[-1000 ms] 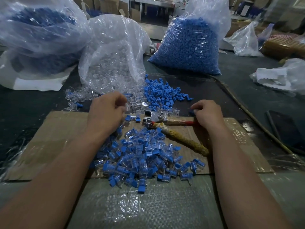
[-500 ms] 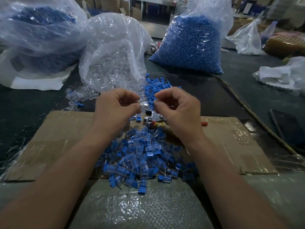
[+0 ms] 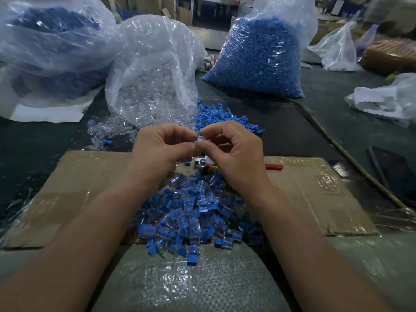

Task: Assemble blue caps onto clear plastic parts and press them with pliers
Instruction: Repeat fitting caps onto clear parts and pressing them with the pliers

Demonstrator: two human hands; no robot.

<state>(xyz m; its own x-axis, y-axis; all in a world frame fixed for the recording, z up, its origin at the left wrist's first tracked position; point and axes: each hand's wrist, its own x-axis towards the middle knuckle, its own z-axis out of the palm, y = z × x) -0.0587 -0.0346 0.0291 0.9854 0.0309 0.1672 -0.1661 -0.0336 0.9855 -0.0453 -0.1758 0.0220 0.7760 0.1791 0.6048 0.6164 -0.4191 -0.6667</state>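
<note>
I see the left hand (image 3: 162, 145) and the right hand (image 3: 236, 152) meet above the brown cardboard (image 3: 85, 183). Each one's curled finger and thumb pinch one tiny clear plastic part (image 3: 199, 140) between them. It is shiny and see-through, too blurry to tell which way it points. Below sits a bumpy pile of capped pieces (image 3: 193, 212), clear with square blue tops. The pliers (image 3: 273, 166) show a red handle.
</note>
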